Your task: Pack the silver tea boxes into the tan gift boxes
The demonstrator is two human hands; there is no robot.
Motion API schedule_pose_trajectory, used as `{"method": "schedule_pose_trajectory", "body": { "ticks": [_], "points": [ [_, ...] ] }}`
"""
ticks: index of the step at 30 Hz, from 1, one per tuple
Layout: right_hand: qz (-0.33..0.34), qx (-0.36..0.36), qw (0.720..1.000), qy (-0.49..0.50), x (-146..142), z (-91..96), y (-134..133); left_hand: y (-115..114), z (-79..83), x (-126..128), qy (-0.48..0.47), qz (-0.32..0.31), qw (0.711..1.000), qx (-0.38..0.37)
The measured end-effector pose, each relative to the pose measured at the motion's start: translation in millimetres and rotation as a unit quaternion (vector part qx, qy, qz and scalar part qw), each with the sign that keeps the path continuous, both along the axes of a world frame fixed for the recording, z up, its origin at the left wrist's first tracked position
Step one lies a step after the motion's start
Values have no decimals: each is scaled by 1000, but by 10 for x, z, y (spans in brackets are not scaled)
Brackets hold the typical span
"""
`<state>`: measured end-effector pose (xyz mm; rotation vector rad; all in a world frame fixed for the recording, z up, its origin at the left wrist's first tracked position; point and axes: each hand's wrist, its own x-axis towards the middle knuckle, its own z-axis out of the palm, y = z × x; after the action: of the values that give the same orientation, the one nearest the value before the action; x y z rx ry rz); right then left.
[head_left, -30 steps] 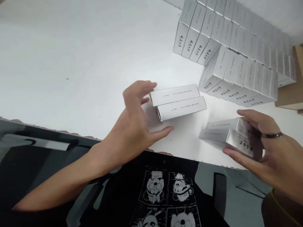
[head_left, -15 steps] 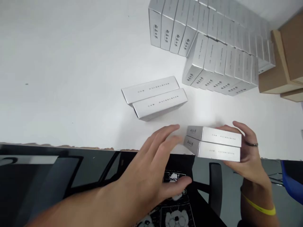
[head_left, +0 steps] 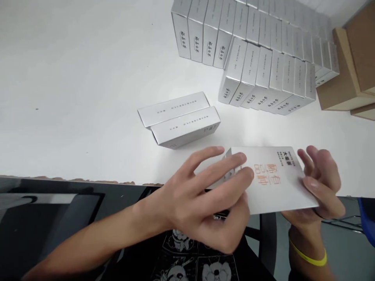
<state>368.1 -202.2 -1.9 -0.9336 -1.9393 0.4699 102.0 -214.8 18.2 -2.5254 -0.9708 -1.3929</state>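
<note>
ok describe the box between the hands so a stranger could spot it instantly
On the white table, start from the rows of pale boxes at the picture's upper right. Move down to the table's near edge, where the box sits between the left hand and the right hand. Unlike its neighbours, it shows large orange characters.

The table lies open leftward; two boxes block mid-table; box rows, far right; the held box, near edge.

Yellow wristband, black garment, pale cartoon panels
</note>
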Motion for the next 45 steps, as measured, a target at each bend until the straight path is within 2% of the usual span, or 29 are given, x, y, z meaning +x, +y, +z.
{"method": "schedule_pose_trajectory", "body": {
  "ticks": [2,3,4,5,7,9,10,11,15,20,26,28,35,40,43,45],
  "points": [
    [-9,3,1000,13,-1,15,12,-1,-25,-16,11,-5,1000,29],
    [-10,-47,999,24,20,44,13,-9,-34,-25,14,-8,999,38],
    [-14,-136,990,40,54,86,10,-21,-42,-32,15,-11,999,40],
    [-18,-229,971,65,98,140,2,-35,-48,-38,12,-13,999,34],
    [7,-399,909,120,187,266,-31,-58,-61,-44,4,-25,999,23],
    [69,-496,853,149,224,383,-86,-63,-79,-45,1,-40,999,17],
    [88,-518,838,147,211,427,-122,-56,-89,-46,7,-46,999,19],
    [87,-530,831,141,177,457,-162,-44,-98,-49,18,-55,998,31],
    [-18,-536,830,154,-8,443,-283,17,-94,-83,66,-74,990,96],
    [10,-595,781,187,10,366,-251,49,-14,-142,85,-43,990,106],
    [-41,-595,757,267,-137,435,-220,23,-19,-176,60,-25,991,115],
    [-33,-593,748,295,-207,459,-184,2,-24,-184,51,-20,993,105],
    [27,-553,780,293,-176,445,-79,-13,-19,-196,29,6,995,100],
    [69,-573,782,237,-86,399,-171,79,21,-163,35,-11,995,97],
    [63,-534,818,204,-62,443,-116,12,43,-207,24,-15,998,50],
    [27,-484,863,142,-74,476,-17,-109,23,-315,-13,6,999,-50]
  ]
}}
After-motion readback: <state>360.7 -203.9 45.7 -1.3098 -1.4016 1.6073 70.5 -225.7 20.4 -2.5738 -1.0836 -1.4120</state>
